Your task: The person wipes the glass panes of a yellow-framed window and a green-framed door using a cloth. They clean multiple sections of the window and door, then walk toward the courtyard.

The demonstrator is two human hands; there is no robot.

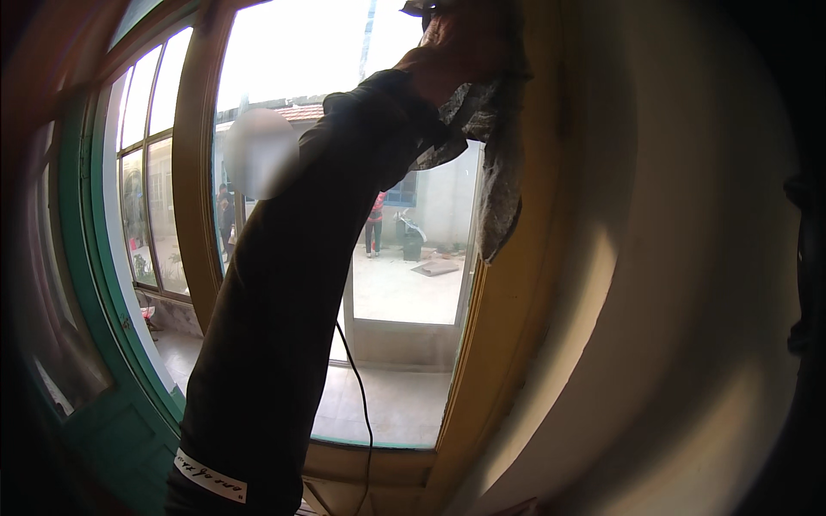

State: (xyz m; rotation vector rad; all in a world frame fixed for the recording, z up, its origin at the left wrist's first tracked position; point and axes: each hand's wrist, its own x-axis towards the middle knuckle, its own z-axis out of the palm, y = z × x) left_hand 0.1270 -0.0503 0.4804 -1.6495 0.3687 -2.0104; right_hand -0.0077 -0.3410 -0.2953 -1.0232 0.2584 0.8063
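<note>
My left arm, in a dark sleeve with a pale band bearing writing, reaches up across the view. At the top, my left hand (pixel 455 55) grips a crumpled grey cloth (pixel 500 193) against the right side of a yellow-brown wooden frame (pixel 510 309). The cloth hangs down over the edge of the window pane (pixel 406 297); the fingers are mostly in shadow. At the bottom edge, a small skin-toned shape (pixel 523 507) may be part of my right hand; its fingers cannot be made out.
A black cable (pixel 361 387) hangs before the glass. A green door (pixel 122 445) stands at the left, and a pale wall (pixel 658 322) at the right. Beyond the glass are a person in red (pixel 374 222), another person (pixel 226 219), a dark bin (pixel 412 245) and a flat sheet (pixel 435 268).
</note>
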